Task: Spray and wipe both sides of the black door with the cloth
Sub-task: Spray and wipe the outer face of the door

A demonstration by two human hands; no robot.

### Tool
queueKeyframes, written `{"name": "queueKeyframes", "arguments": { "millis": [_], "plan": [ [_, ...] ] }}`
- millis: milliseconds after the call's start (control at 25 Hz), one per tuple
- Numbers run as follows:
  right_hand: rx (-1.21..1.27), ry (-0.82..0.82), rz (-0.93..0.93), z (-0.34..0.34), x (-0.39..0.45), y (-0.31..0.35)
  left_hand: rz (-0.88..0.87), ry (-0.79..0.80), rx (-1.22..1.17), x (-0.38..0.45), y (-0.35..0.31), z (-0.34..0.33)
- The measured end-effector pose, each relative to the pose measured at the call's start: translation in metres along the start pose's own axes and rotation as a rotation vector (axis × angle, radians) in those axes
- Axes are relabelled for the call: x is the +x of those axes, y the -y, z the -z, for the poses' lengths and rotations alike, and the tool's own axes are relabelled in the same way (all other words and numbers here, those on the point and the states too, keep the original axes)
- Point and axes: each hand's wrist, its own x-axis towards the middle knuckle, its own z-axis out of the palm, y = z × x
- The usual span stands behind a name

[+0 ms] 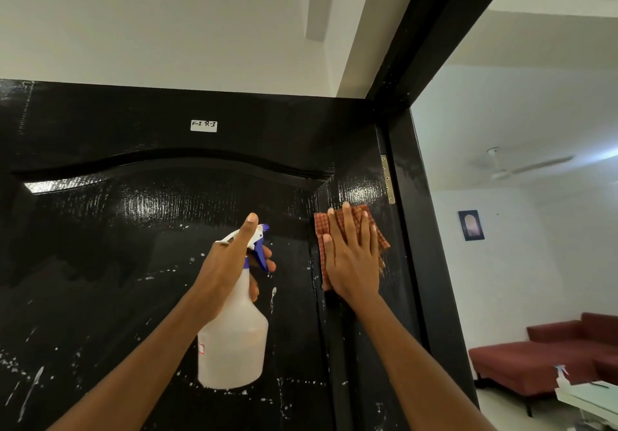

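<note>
The glossy black door (133, 213) fills the left and middle of the view, flecked with white droplets and streaks. My left hand (230, 263) grips the neck of a translucent white spray bottle (234, 340) with a blue trigger, fingers curled round the trigger and nozzle aimed at the door. My right hand (351, 256) lies flat with straight fingers, pressing a red checked cloth (361, 216) against the door's right stile, close to the brass hinge (388, 179).
The black door frame (421, 230) runs down right of the hinge. A white label (203, 126) is stuck near the door's top. Through the doorway are a maroon sofa (541, 360), a white table edge (588, 397), a small wall picture (471, 225) and a ceiling fan (515, 166).
</note>
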Motion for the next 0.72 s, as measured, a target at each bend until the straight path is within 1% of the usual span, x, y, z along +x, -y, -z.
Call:
{"name": "queueKeyframes", "arguments": {
  "millis": [120,240,280,360,440,560,720],
  "plan": [
    [0.028,-0.031,-0.035,0.014,0.066,-0.004,-0.006,0.002,0.009,0.002,-0.001,0.0],
    [0.092,-0.036,-0.134,0.031,0.123,-0.005,-0.028,0.006,-0.029,0.003,-0.004,-0.007],
    [0.112,-0.041,-0.171,0.033,0.132,-0.006,-0.035,0.005,-0.042,0.003,-0.006,-0.011],
    [0.136,-0.067,-0.247,0.03,0.124,-0.009,-0.023,0.014,-0.059,-0.002,-0.002,-0.018],
    [0.15,-0.084,-0.325,0.021,0.085,-0.017,0.013,0.04,-0.065,-0.015,0.01,-0.025],
    [0.162,-0.056,-0.387,0.006,-0.013,-0.027,0.082,0.075,-0.062,-0.041,0.028,-0.033],
    [0.134,-0.047,-0.364,-0.01,-0.159,-0.022,0.137,0.067,-0.058,-0.054,0.037,-0.046]
  ]
}}
